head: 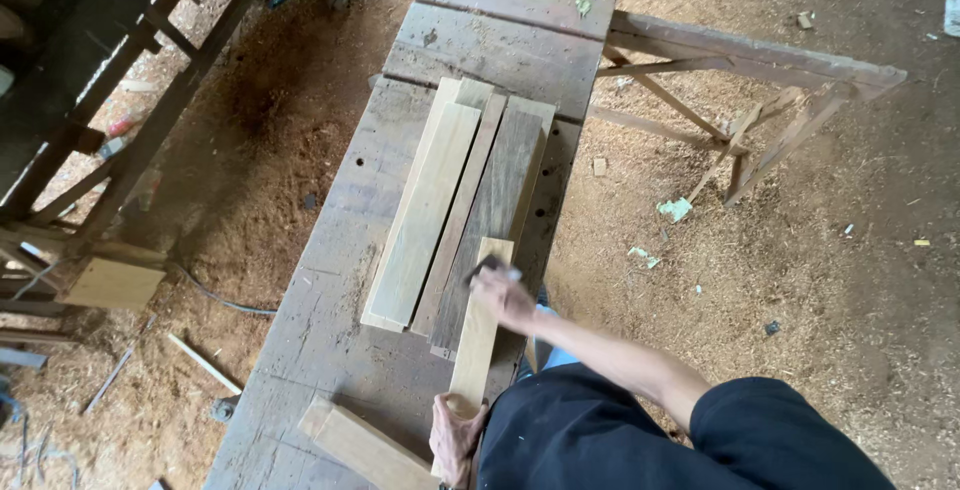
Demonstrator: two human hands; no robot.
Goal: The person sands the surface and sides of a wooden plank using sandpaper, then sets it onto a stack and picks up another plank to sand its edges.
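Two hands at lower centre: left hand (455, 435) clasps narrow pale wooden strip (479, 325); right hand (503, 295) pinches small dark block (486, 268) on it.

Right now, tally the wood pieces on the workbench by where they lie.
Boards stacked flat: 4
Narrow strip under both hands: 1
Short board at the near edge: 1
Total: 6

Single head-worn camera, high above, faces steeply down along the workbench (330, 280); sawdust floor (800, 280) fills both sides.
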